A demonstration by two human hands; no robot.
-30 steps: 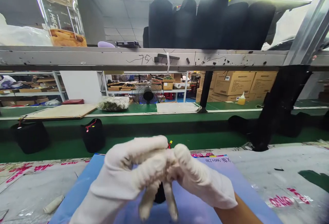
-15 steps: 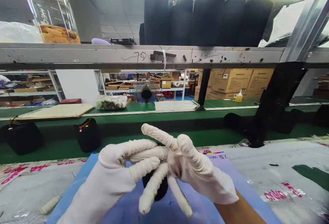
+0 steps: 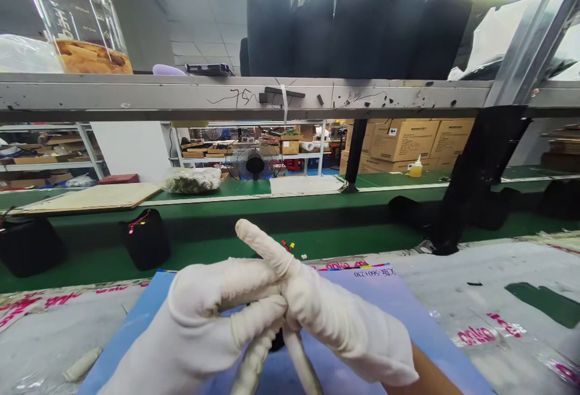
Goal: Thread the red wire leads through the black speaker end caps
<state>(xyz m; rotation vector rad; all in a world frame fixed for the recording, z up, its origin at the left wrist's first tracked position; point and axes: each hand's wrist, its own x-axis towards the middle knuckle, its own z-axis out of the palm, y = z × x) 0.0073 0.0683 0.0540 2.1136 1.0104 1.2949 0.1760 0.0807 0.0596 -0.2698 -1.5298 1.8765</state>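
Both hands had closed further together since the earlier frame, and your right hand now lay across your left hand. You wore white cotton gloves on both. Your right forefinger stood straight, pointing up and to the left. Your left fingers were curled inward, and two long gloved fingers hung down at the bottom of the view; you could not tell which hand they belonged to. A small black object sat between the hands, mostly hidden, so whether either hand was gripping it could not be confirmed. Red and yellow wire ends showed just past your fingers, above the blue mat.

Caution: the cloth gloves were likely to give little grip, so the object could have slipped if pressure eased. The wire ends could also have been bent or pulled if caught between the fingers.

Count: two hands, one black object, and one blue mat. Beyond it lay two black pouches on the green conveyor belt, with red markings visible on the nearer one. About six black upright cylinders stood on the shelf, beside one glass beaker. One fan stood in the background.
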